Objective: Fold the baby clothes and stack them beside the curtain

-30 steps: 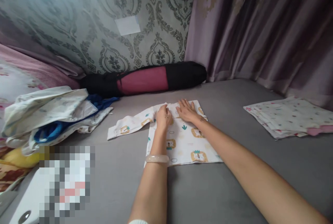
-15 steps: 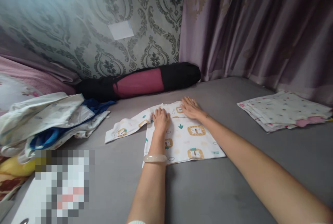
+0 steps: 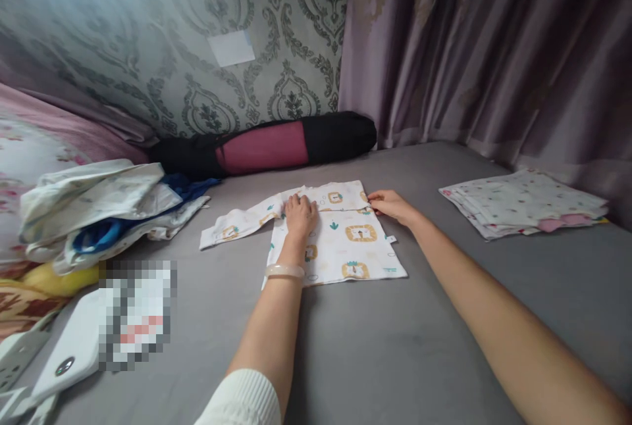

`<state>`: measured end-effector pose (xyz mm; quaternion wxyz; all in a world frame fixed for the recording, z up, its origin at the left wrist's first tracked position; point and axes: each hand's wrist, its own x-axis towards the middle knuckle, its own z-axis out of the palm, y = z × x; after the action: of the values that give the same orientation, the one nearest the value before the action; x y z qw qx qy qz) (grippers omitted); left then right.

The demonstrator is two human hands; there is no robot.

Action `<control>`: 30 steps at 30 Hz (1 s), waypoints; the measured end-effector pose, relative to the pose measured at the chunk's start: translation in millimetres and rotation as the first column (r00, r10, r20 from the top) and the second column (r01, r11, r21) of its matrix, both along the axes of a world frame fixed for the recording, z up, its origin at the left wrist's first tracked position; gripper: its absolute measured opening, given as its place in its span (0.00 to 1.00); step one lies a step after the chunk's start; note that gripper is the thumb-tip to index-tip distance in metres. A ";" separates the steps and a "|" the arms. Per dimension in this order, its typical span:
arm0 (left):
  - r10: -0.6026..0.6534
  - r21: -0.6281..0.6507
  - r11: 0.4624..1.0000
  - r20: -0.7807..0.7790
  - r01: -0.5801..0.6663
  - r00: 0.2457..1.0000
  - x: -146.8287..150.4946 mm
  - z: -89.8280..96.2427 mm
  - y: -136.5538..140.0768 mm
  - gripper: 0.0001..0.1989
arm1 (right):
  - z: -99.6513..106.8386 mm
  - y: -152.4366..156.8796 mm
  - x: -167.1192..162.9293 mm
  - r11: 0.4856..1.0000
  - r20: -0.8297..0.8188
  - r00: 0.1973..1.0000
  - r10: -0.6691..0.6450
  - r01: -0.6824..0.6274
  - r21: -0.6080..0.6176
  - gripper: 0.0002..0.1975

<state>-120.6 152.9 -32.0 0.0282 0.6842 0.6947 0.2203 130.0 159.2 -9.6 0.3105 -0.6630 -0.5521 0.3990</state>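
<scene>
A small white long-sleeved shirt (image 3: 320,247) printed with lion faces and green leaves lies flat on the grey bed sheet. One sleeve stretches out to the left; on the right side the other sleeve lies folded across the upper body. My left hand (image 3: 301,216), with a pale bangle at the wrist, rests palm down on the shirt near the base of the outstretched sleeve, fingers extended. At the shirt's upper right edge, my right hand (image 3: 391,206) has its thumb and fingertips closed on the folded sleeve's edge. A little white tag sticks out below it.
A folded stack of printed cloth (image 3: 523,204) lies to the right. On the left are a heap of clothes (image 3: 99,208), a white device (image 3: 79,339) and a power strip (image 3: 20,356). A black and maroon long bag (image 3: 264,147) lies along the wall.
My right hand has moved from lying flat on the upper part of the shirt to its right edge, and its fingers have closed there. My left hand stays on the shirt.
</scene>
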 end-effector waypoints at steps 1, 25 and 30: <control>0.021 0.031 0.999 -0.010 -0.021 1.000 0.3 0.1 -1.1 0.19 | -1.8 -3.9 0.3 1.000 0.037 0.999 0.014 -0.014 0.019 0.19; -0.114 -0.176 0.980 -0.119 0.092 0.986 -11.4 0.6 -24.0 0.28 | -10.2 -45.4 -32.6 0.867 0.799 0.576 0.174 -0.474 0.152 0.29; -0.174 -0.270 0.953 -0.108 0.139 0.979 -28.1 9.9 -45.7 0.28 | -11.0 -45.5 -31.4 0.872 0.799 0.568 0.199 -0.475 0.121 0.31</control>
<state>-148.7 107.2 -22.1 0.0898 0.7404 0.6615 0.0789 98.6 113.7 -20.7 0.0681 -0.5878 -0.8053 0.0370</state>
